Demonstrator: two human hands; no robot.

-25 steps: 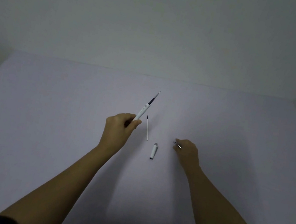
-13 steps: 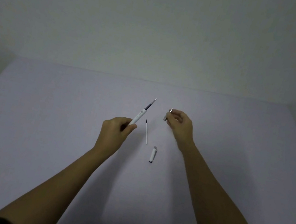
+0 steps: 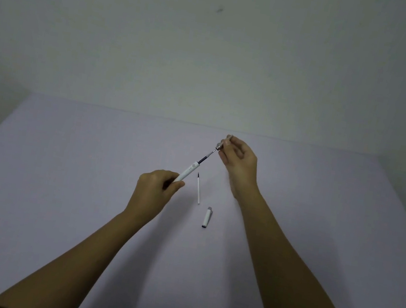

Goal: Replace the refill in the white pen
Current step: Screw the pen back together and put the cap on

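Observation:
My left hand grips the white pen barrel, tilted up to the right, with a dark refill sticking out of its upper end. My right hand pinches the small metal pen tip piece right at the refill's point. A second thin white refill lies on the table between my hands. The white pen cap lies just nearer to me than that refill.
The work surface is a pale lilac table against a plain wall. Its far edge runs just beyond my right hand, and the left and right edges are in view.
My right hand picked the metal tip piece off the table, lifted it and carried it left to the refill's point. My left hand kept the barrel raised.

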